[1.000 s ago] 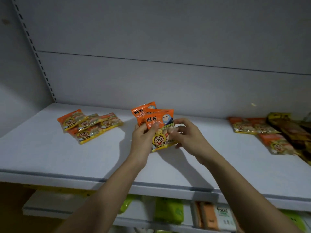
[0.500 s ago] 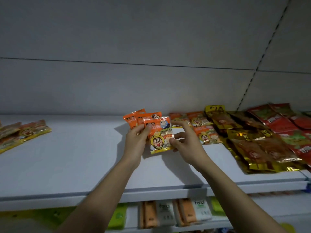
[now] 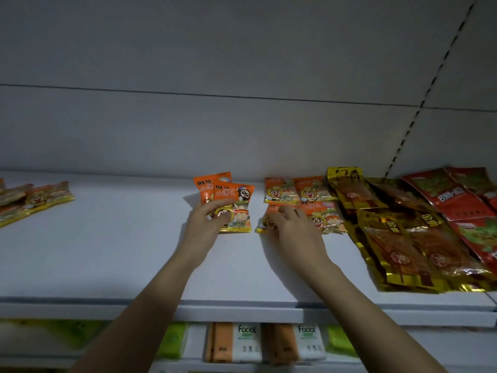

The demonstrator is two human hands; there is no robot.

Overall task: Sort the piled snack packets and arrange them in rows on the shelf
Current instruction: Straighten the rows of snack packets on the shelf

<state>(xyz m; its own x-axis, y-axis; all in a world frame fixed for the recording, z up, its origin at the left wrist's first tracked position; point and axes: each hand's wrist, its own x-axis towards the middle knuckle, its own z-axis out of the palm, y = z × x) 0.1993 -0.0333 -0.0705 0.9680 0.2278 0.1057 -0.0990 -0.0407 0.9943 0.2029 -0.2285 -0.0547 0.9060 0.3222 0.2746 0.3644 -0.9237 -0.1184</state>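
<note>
The step in hand looks like gathering matching packets: the left hand (image 3: 208,220) holds a small fan of orange snack packets (image 3: 228,201) near the middle of the shelf (image 3: 121,251), fingers curled round them; the right hand (image 3: 291,228) rests on another orange packet (image 3: 266,223) lying flat just beside, fingers spread and a little bent. Next, I think, that packet must be pinched up and added; these packets are shiny, orange, with a cartoon face; gold packets (image 3: 403,238) and red packets (image 3: 457,197) pile toward the shelf's right end.

dim light, grey back panel (image 3: 242,63), slotted upright (image 3: 419,109).
</note>
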